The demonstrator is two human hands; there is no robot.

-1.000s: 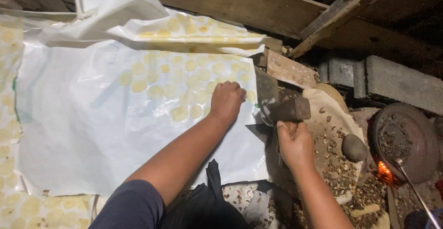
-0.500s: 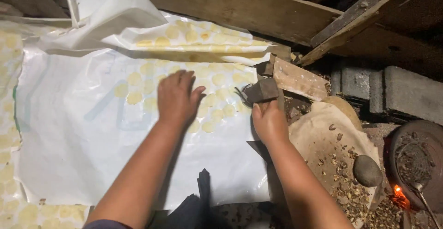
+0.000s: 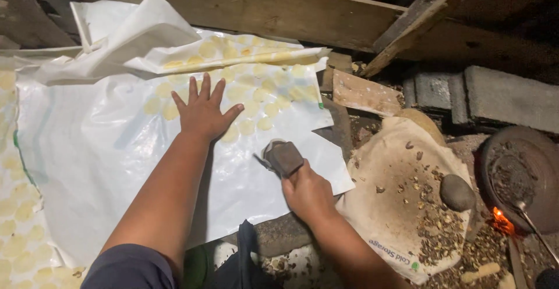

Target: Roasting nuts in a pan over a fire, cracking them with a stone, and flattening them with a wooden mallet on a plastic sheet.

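Note:
My left hand [image 3: 204, 109] lies flat with fingers spread on a white plastic sheet [image 3: 110, 161], pressing on pale yellow discs [image 3: 256, 109] that show through it. My right hand [image 3: 307, 194] grips a dark block-headed hammer [image 3: 284, 157], its head resting on the sheet near the sheet's right edge, just right of my left hand. A folded-back flap of the sheet [image 3: 145, 38] lies at the top.
A tan sack [image 3: 402, 178] scattered with husks and nut pieces lies to the right, with a round grey stone [image 3: 456, 192] on it. A dark pan [image 3: 518, 178] sits over glowing embers [image 3: 501, 219] at far right. Wooden planks [image 3: 279, 9] and grey blocks [image 3: 506, 97] border the back.
My left hand slid leftward across the sheet and spread flat. My right hand brought the hammer from beside the wooden block onto the sheet. The view shifted left.

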